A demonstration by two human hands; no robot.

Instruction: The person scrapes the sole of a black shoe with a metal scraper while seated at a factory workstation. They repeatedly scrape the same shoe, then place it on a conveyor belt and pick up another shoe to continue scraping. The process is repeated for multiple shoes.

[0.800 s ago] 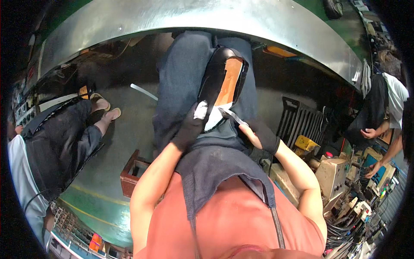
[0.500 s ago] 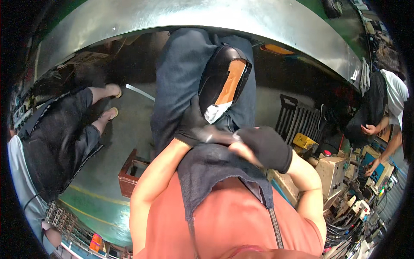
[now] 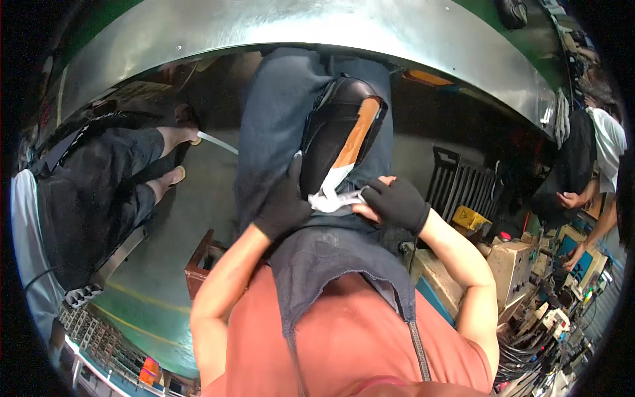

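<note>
On my lap lies a black shoe (image 3: 323, 142) with its sole side partly turned up, its toe away from me. An orange-brown insole strip (image 3: 357, 135) runs along its underside, with white material (image 3: 338, 176) at the heel end. My left hand (image 3: 281, 202), in a black fingerless glove, is closed around the near left side of the shoe. Beside the heel, my right hand (image 3: 397, 204), gloved the same way, grips one end of a shiny whitish piece (image 3: 338, 200). That piece reaches across to my left hand; its exact kind is unclear.
A metal bench edge (image 3: 297, 26) curves ahead of my knees. At left stand a co-worker in dark clothes (image 3: 99, 192) and a reddish-brown stool (image 3: 198, 271). A dark slatted rack (image 3: 456, 182), a yellow box (image 3: 469, 218) and a machine housing (image 3: 506, 268) are at right, near another person (image 3: 585, 152).
My right hand has shifted slightly toward the heel, and my left hand has moved a little left. The whitish piece now shows stretched between them. The left co-worker has stepped forward.
</note>
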